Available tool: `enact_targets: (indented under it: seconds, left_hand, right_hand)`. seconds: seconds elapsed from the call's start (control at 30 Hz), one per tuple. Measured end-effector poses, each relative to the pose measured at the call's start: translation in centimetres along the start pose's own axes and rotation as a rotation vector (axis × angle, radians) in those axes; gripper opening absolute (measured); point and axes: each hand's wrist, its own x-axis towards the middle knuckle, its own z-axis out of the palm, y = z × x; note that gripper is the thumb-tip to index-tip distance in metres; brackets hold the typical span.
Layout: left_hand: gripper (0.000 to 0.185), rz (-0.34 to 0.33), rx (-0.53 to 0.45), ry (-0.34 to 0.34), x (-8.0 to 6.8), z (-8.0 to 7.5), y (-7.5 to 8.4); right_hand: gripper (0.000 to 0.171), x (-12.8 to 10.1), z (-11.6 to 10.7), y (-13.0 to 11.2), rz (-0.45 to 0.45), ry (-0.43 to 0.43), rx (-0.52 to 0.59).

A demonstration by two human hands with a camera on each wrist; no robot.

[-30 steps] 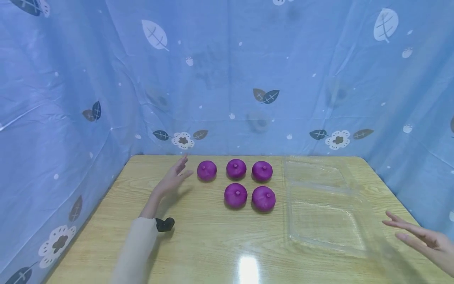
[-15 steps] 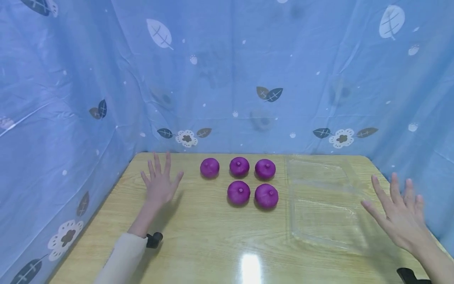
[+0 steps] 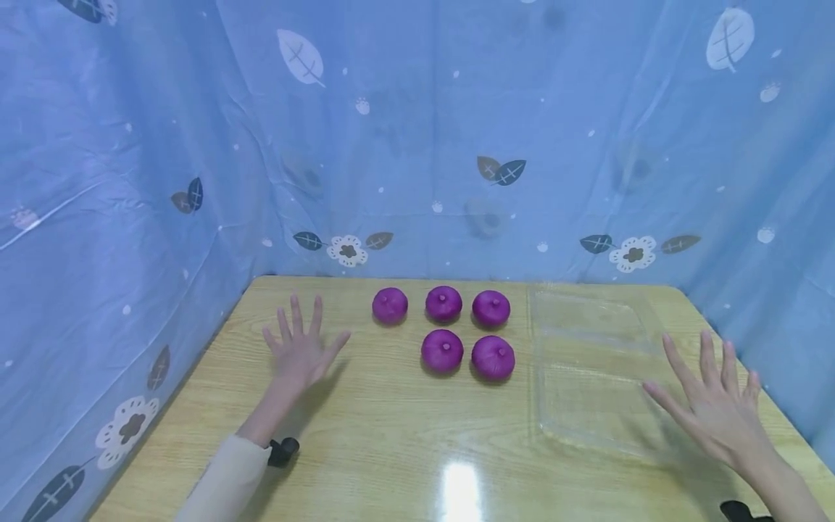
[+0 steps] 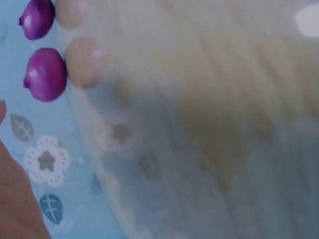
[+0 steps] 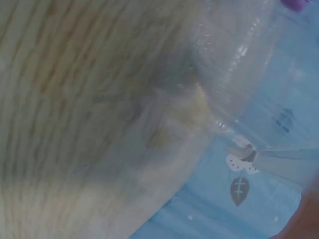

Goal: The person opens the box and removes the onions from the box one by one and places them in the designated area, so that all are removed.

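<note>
**Hands spread above table, either side of onions and tray**

The left hand is palm-down with fingers spread and straight, gripping nothing; whether it touches the table cannot be told. The nearest object is the leftmost purple onion, at about 2 o'clock from the hand and apart from it, with bare wood between them.

The right hand is likewise palm-down, fingers spread and straight, holding nothing. Its fingertips lie over or just beside the near right corner of the clear plastic tray; contact cannot be confirmed.

Five purple onions sit in two rows: three at the back, two in front, the front pair under the middle and right back ones. Neighbours stand close together. The right-hand onion of the front row is just beside the tray's left rim.

The tray's far rim lies near the table's back edge. The near half of the wooden table, at 6 o'clock from the onions, is open surface with a light glare. The left hand lies near the table's left edge, the right hand near its right edge.

A blue curtain printed with leaves and flowers encloses the table at the back and both sides. Both wrist views are blurred.
</note>
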Motion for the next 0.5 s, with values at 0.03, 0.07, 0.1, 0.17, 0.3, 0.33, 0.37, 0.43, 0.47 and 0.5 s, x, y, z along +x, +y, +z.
enact_targets:
  seconds: [0.03, 0.07, 0.1, 0.17, 0.3, 0.33, 0.37, 0.43, 0.47, 0.5]
  left_hand:
    - [0.085, -0.002, 0.005, -0.007, -0.1, 0.0, -0.2]
    - [0.086, 0.000, 0.005, -0.012, -0.3, 0.0, -0.4]
    - [0.086, -0.002, 0.006, -0.020, -0.4, 0.0, -0.7]
    - [0.088, -0.006, 0.004, -0.042, -0.7, 0.1, -1.2]
    - [0.089, -0.029, -0.017, -0.097, -1.2, 0.2, -1.9]
    - [0.089, -0.029, -0.022, -0.104, -1.3, 0.2, -2.1]
    - [0.089, -0.033, -0.031, -0.111, -1.4, 0.3, -2.1]
    - [0.088, -0.031, -0.046, -0.118, -1.5, 0.4, -2.1]
    - [0.088, -0.025, -0.055, -0.122, -1.5, 0.4, -2.1]
    - [0.087, -0.022, -0.060, -0.131, -1.5, 0.4, -2.0]
  right_hand:
    - [0.080, -0.1, 0.2, 0.1, 0.007, -0.003, 0.002]
    - [0.080, -0.2, 0.3, 0.2, 0.012, -0.003, 0.004]
    - [0.080, -0.3, 0.4, 0.3, 0.014, -0.006, 0.008]
    - [0.080, -0.4, 0.6, 0.4, 0.016, -0.003, 0.013]
    - [0.079, -0.3, 0.8, 0.4, 0.009, -0.007, 0.034]
    - [0.079, -0.3, 0.9, 0.3, 0.008, -0.007, 0.040]
    - [0.079, -0.2, 0.9, 0.3, 0.008, -0.007, 0.046]
    - [0.078, -0.1, 1.0, 0.2, 0.005, -0.007, 0.051]
    - [0.078, -0.1, 1.1, 0.2, 0.005, -0.008, 0.055]
    - [0.078, -0.2, 1.1, 0.2, 0.006, -0.011, 0.059]
